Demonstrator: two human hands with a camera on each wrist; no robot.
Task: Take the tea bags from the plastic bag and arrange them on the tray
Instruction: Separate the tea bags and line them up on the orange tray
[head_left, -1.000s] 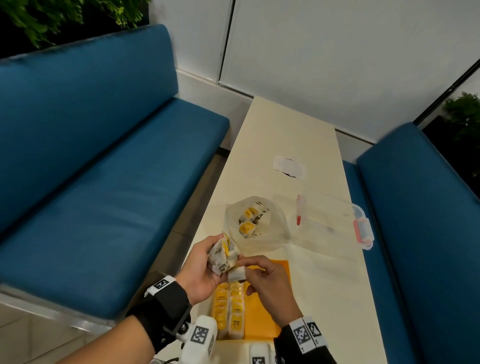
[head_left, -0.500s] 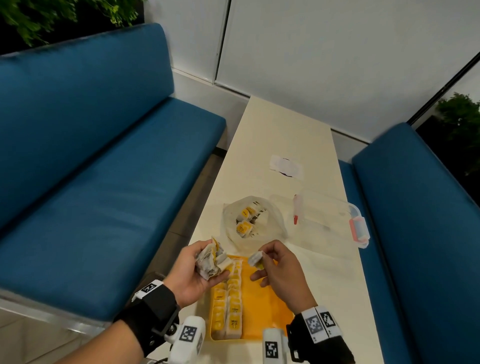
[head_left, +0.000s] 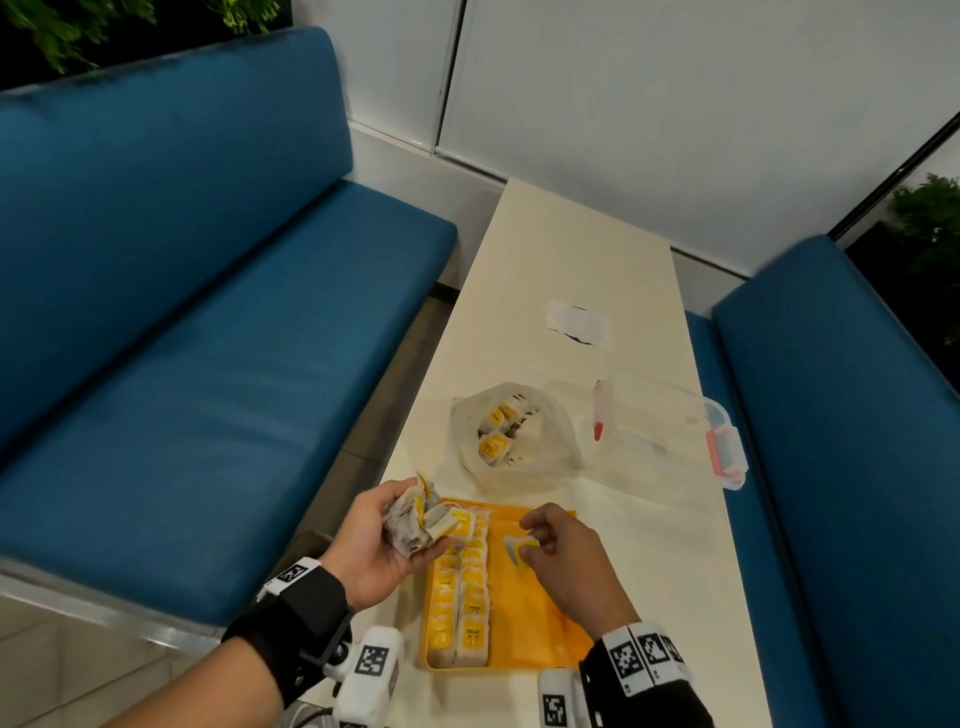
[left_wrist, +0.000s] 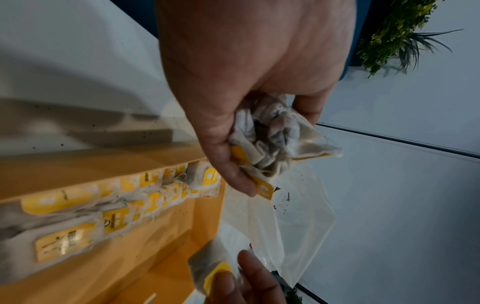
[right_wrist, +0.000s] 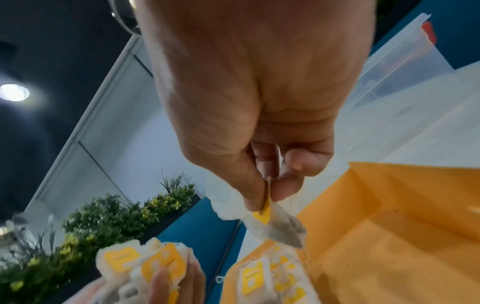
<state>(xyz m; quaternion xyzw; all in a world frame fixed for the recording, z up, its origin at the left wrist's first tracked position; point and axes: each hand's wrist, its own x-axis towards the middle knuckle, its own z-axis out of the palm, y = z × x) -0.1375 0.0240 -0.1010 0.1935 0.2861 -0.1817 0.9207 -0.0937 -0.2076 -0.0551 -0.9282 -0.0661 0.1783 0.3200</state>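
- Cream surface (head_left: 582, 249) between blue benches (head_left: 208, 322).
- Tray (head_left: 535, 623): two rows of tea bags (head_left: 462, 597), left side.
- Left hand (head_left: 374, 540): clutching a bunch (head_left: 421, 519).
- Right hand (head_left: 566, 556): pinching one bag (head_left: 519, 548) above tray.
- Plastic bag (head_left: 519, 441): more inside, beyond tray.

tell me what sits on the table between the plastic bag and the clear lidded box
In the head view, a small clear tube with a red tip lies between the plastic bag and the clear box, close against the box's left side.
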